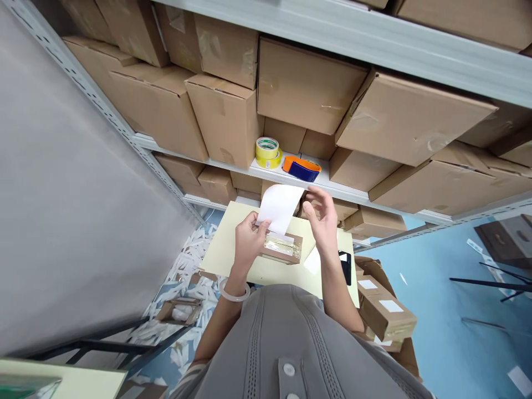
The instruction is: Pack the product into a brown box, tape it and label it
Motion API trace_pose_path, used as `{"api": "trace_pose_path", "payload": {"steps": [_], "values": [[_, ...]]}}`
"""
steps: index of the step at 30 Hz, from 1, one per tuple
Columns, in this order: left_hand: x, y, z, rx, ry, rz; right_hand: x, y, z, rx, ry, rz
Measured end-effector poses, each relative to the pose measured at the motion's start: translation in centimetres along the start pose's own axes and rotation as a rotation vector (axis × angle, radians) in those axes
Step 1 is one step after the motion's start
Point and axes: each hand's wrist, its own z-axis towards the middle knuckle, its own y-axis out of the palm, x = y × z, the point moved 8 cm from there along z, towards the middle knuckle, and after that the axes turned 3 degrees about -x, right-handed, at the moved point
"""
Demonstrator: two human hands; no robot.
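Observation:
My left hand (pixel 249 241) pinches the lower left edge of a white paper sheet (pixel 279 208), whose bottom end lies on a small cardboard parcel (pixel 281 249) bound with transparent tape. The parcel rests on a pale yellow board (pixel 245 260). My right hand (pixel 322 213) is raised beside the sheet's right edge, with its fingers apart and curved and nothing visibly in them. A translucent white bangle (pixel 234 291) circles my left wrist.
Shelves of cardboard boxes (pixel 307 86) rise ahead, holding yellow tape rolls (pixel 267 151) and an orange-and-blue tape dispenser (pixel 302 169). A black phone (pixel 344 266) lies on the board's right. Stacked parcels (pixel 384 310) stand to the right; white packing scraps (pixel 195 266) cover the floor at left.

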Motion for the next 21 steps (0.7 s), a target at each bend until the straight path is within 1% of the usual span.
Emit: {"api": "trace_pose_path", "payload": {"steps": [2,4,5,7,10,13,18,20,21], "values": [[-0.1,0.0,0.1,-0.019,-0.014,-0.104,0.9,1.3,0.0,-0.122,0.066,0.061],[0.0,0.1,0.1,-0.041,-0.028,-0.182,1.7,2.4,-0.2,-0.198,0.138,0.113],[0.1,0.2,0.1,-0.056,-0.035,-0.209,2.1,2.7,-0.3,-0.199,0.165,0.122],[0.2,0.5,-0.1,-0.098,-0.044,-0.234,2.5,2.7,-0.3,-0.158,0.197,0.119],[0.4,0.7,-0.2,-0.138,-0.035,-0.228,2.5,2.5,-0.1,-0.097,0.200,0.102],[0.7,0.4,-0.2,-0.114,-0.005,-0.233,2.3,2.4,0.1,-0.062,0.186,0.068],[0.9,-0.2,0.5,-0.054,0.038,-0.239,2.2,2.9,-0.1,-0.056,0.196,0.072],[1.3,-0.4,0.9,-0.042,0.066,-0.207,2.1,3.1,-0.2,-0.049,0.198,0.060],[1.7,-0.7,1.0,-0.016,0.091,-0.170,2.0,3.2,-0.3,-0.047,0.193,0.040]]}}
